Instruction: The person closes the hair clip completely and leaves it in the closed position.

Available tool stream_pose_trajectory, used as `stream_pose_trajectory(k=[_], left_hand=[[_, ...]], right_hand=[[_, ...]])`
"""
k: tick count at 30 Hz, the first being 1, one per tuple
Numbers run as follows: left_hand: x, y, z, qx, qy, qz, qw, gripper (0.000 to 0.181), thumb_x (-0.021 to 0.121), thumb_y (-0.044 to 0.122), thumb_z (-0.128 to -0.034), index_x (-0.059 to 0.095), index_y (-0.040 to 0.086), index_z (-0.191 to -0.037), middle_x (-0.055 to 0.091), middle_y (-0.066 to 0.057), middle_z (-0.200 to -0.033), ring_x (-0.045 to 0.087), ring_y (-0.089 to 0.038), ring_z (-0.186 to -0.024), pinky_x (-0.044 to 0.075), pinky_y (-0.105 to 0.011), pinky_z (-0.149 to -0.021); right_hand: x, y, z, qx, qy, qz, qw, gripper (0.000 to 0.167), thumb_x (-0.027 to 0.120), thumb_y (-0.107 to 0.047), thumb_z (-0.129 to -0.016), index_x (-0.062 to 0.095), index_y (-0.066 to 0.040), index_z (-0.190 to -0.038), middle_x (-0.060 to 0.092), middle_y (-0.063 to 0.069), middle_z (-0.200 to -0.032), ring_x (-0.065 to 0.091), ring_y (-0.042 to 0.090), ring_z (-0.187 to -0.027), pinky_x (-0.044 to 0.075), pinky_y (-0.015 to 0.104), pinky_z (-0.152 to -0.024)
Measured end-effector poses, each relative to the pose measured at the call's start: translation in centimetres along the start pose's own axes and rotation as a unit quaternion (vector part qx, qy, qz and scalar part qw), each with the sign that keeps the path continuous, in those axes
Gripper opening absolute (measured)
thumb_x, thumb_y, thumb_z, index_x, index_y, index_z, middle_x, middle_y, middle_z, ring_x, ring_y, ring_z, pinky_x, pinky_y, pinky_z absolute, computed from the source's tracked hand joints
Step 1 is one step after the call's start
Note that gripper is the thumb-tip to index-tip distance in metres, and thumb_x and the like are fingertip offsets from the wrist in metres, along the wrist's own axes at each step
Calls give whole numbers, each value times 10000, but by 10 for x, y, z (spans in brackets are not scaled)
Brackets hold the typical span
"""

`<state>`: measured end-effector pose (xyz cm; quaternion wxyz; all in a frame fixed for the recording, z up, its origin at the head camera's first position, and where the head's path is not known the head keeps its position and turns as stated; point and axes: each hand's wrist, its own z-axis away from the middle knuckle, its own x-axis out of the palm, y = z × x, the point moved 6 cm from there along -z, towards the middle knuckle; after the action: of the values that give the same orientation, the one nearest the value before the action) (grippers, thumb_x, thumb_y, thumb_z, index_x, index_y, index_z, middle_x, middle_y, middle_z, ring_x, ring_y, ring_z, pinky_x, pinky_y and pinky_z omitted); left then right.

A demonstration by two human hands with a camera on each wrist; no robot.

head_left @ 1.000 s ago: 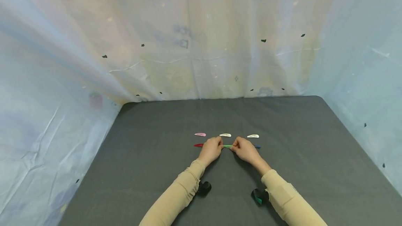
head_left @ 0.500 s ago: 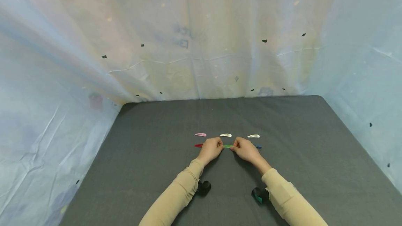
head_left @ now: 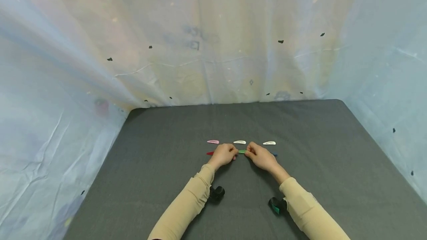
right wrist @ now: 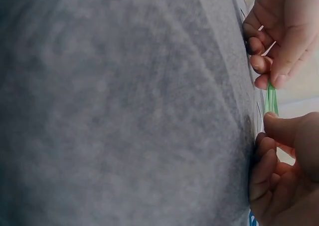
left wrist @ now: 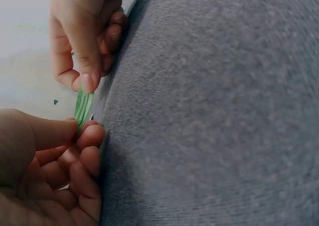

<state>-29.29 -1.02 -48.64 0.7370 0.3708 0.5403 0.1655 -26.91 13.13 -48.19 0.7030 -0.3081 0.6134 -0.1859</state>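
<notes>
A green snap hair clip point(head_left: 242, 152) is stretched between both hands. My left hand point(head_left: 224, 155) pinches one end between thumb and fingers, while the right hand point(head_left: 262, 157) pinches the other. Up close in the left wrist view, the clip's slotted middle point(left wrist: 83, 105) shows between the fingertips, and both ends are covered. A red hair clip point(head_left: 209, 153) pokes out left of the left hand, which hides the rest of it. Beyond the right hand, the tip of a blue hair clip point(head_left: 274, 154) is visible.
Behind the hands, a pink clip point(head_left: 212, 142), a whitish clip point(head_left: 239, 142) and another pale clip point(head_left: 269, 143) lie in a row. A dark grey cloth point(head_left: 160, 147) covers the table. Patterned curtains point(head_left: 213, 40) hang around its back and sides.
Both hands have risen slightly with the green hair clip, which shows a bit farther from the body. The other clips stay in place, apart from a small camera shift.
</notes>
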Motion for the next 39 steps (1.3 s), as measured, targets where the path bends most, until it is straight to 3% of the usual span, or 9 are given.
stream_pose_trajectory(k=[7,16,28,39], left_hand=[[-2,-3,1,-398,-196,863,9953,256,534,209,-943,692,60,-807,594,18,-628,474,-76,-554,376,-198,-534],[-1,-9,2,-454,-135,1019,9937,212,580,217,-916,696,82,-801,654,0,-683,524,-69,-592,402,-196,-561],[-1,-8,2,-411,171,319,9985,129,627,227,-866,695,154,-784,644,63,-653,519,-33,-553,372,-208,-522],[1,-10,3,-469,619,-84,9969,56,687,253,-815,678,208,-847,634,71,-712,497,-48,-572,355,-236,-535]], right_hand=[[1,3,-1,49,-41,-87,9999,106,575,-225,-920,538,-131,-889,496,-9,-664,415,127,-542,321,271,-516],[1,6,0,211,-96,-300,9993,161,615,-268,-893,587,-110,-889,520,-24,-677,433,107,-564,348,253,-546],[-1,8,0,434,-61,-442,9981,175,685,-236,-834,607,-92,-893,525,-12,-685,431,110,-570,343,250,-551],[-1,7,-3,753,58,-333,9966,190,716,-223,-797,613,-93,-890,527,-2,-679,445,125,-574,341,255,-545]])
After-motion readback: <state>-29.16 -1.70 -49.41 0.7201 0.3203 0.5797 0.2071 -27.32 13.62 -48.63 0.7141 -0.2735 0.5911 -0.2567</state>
